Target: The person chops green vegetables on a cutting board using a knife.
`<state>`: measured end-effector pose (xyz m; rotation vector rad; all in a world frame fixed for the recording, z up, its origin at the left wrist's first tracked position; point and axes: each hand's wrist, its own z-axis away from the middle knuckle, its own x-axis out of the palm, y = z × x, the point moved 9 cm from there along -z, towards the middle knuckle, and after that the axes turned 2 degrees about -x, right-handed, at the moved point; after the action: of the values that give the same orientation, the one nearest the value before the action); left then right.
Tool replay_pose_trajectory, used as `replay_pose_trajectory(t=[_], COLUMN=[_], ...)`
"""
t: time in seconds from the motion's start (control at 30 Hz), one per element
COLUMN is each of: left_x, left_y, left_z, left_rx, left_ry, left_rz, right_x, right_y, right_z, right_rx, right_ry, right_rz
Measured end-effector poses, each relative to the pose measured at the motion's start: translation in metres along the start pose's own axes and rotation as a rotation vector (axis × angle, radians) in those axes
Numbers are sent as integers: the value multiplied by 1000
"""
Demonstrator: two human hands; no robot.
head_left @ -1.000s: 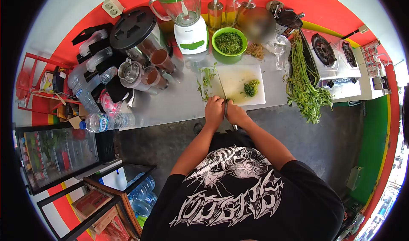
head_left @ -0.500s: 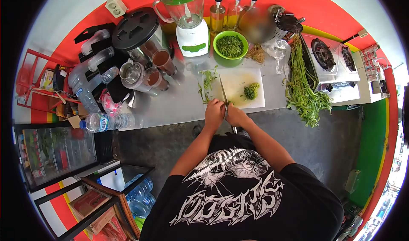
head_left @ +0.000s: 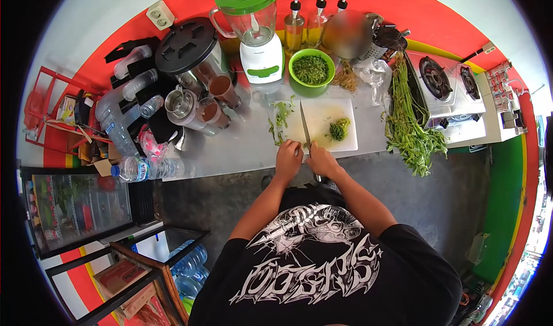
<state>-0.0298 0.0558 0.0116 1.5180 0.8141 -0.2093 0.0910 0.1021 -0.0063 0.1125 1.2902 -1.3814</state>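
Observation:
My right hand (head_left: 322, 160) is closed round the handle of a knife (head_left: 305, 123), whose blade points away from me across the white cutting board (head_left: 349, 110). Just left of the blade, at the board's near edge, my left hand (head_left: 288, 159) has its fingers curled; whatever they may hold is hidden. A small heap of chopped greens (head_left: 339, 129) lies on the board to the right of the knife. Loose leafy sprigs (head_left: 283, 116) lie along the board's left side. Beyond the board stands a green bowl (head_left: 311, 89) filled with chopped greens.
A big bunch of leafy stems (head_left: 406, 121) lies at right, beside the gas stove (head_left: 455, 89). Behind are a blender (head_left: 260, 61), pump bottles (head_left: 294, 26) and a plastic bag (head_left: 374, 75). Brown-filled cups (head_left: 223, 89) and a water bottle (head_left: 147, 169) stand or lie at left.
The view has shifted slightly. My hands are a little farther apart, and the knife blade has moved slightly right on the board. The small green bit beside the blade is no longer visible.

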Motion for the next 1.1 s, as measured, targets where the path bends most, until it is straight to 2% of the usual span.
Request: replay_pose_trajectory(t=[0.17,0.23,0.4,0.5,0.63,0.7,0.77,0.83,0.9,0.97,1.03,1.1], left_x=[0,-1,2,1,4,2,-7,-31,-46,-61,-62,-55], left_y=[-2,-4,-5,-4,-6,0,10,24,21,9,-13,-32], left_z=[1,2,4,2,4,6,13,22,30,38,43,38], left_rx=[6,-20,-78,-74,-123,-88,-159,-97,-123,-275,-343,-399], left_ry=[-38,15,-18,-9,24,79,127,318,401,478,471,377], left_rz=[41,85,136,146,88,82,172,224,211,7,-63,-49], right_x=[19,17,5,-15,-42,-57,-65,-67,-69,-72,-81,-90], right_y=[0,1,28,52,71,73,68,69,71,71,66,64], right_z=[9,14,24,23,28,27,29,31,35,40,42,46], right_rx=[-15,11,20,73,73,82,63,37,-24,-38,-48,-19], right_ry=[-79,-98,-171,-76,-86,-39,-43,-46,-38,-22,7,98], right_rz=[48,56,139,155,148,165,185,198,195,180,164,102])
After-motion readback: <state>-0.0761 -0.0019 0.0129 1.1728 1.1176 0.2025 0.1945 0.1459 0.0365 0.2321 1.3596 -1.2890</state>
